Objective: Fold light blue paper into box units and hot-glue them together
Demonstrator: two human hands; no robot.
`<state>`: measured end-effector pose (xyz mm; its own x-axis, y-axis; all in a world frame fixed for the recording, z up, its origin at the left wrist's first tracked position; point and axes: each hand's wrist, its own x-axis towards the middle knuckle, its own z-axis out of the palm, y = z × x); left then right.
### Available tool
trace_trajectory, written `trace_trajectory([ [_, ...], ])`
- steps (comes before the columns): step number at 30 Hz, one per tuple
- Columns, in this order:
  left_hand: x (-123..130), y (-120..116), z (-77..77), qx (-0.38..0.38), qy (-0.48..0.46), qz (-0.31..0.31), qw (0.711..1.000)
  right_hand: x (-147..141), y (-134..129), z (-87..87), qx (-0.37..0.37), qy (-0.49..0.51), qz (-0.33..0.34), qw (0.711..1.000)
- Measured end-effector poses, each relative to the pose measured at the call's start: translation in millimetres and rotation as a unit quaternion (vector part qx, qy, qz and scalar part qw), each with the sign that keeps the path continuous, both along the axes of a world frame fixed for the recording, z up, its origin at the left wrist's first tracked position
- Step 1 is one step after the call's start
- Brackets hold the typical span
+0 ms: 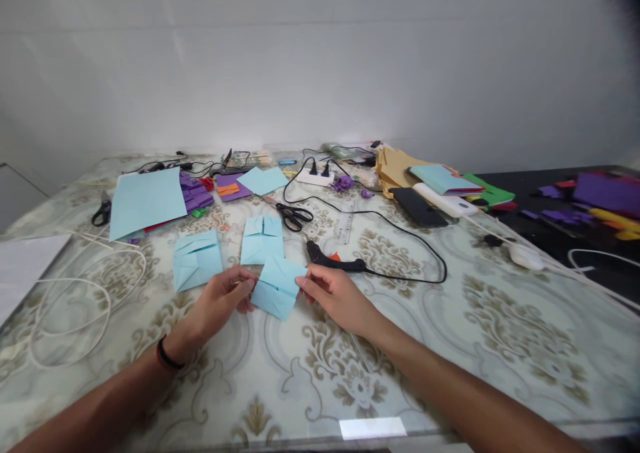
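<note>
A folded light blue paper square (278,286) is held tilted above the table between my two hands. My right hand (334,293) pinches its right corner between thumb and fingers. At its left edge my left hand (231,296) has its fingers curled, with the thumb and fingertips on the paper's side. Just behind lies a second folded blue paper (262,241), partly overlapped in view by the held one. A third folded blue paper (197,259) rests to the left. Close beyond my right hand is a black glue gun (333,259) on its side.
Black-handled scissors (295,217) and a clear ruler (345,225) lie past the papers. A white power strip (315,176) feeds the glue gun's cord. Blue sheets (147,203) lie at left, near a looped white cable (107,306). A dark phone (417,207) is at right.
</note>
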<state>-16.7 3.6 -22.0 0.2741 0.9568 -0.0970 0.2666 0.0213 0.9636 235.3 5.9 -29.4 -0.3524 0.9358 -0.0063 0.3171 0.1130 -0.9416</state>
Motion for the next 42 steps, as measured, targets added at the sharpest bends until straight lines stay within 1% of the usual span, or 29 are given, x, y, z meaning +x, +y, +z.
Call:
trace_trajectory([
  [3,-0.9,2.8,-1.0,0.02,0.018,0.025,0.999,-0.8,-1.3,0.8,0.003,-0.002,-0.001,1.0],
  [6,-1.4,3.4,-2.0,0.025,0.024,0.03,0.999,-1.0,-1.2,0.6,-0.009,0.041,-0.001,0.999],
  [9,-1.5,3.2,-3.2,0.04,0.019,0.033,0.998,-1.2,-0.5,0.8,-0.041,0.105,0.008,0.994],
  [12,-1.5,2.1,-1.7,0.06,0.02,0.028,0.998,-2.2,-1.2,2.6,-0.078,0.141,0.029,0.987],
  [15,-1.2,-1.1,4.4,0.053,0.015,0.005,0.998,-3.9,-3.7,4.9,-0.105,0.149,0.053,0.982],
  [19,-1.2,-6.3,9.5,0.028,0.025,-0.055,0.998,-5.5,-7.1,5.3,-0.112,0.127,0.064,0.983],
  [22,-1.7,-8.5,6.5,0.001,0.011,-0.102,0.995,-5.9,-8.0,4.0,-0.094,0.094,0.064,0.989],
  [24,-1.6,-9.5,3.8,0.002,0.006,-0.118,0.993,-6.7,-8.5,3.0,-0.092,0.092,0.067,0.989],
  [28,1.5,-12.5,1.5,0.01,0.019,-0.142,0.99,-11.4,-11.7,0.1,-0.123,0.133,0.099,0.978],
  [31,4.9,-15.2,1.7,0.004,0.028,-0.166,0.986,-15.5,-15.5,-3.3,-0.133,0.132,0.107,0.976],
  [38,7.0,-16.9,3.6,0.014,0.075,-0.179,0.981,-17.1,-18.6,-5.5,-0.131,0.092,0.093,0.983],
  [42,9.2,-18.2,4.6,0.007,0.066,-0.174,0.982,-17.4,-17.3,-4.6,-0.117,0.073,0.092,0.986],
])
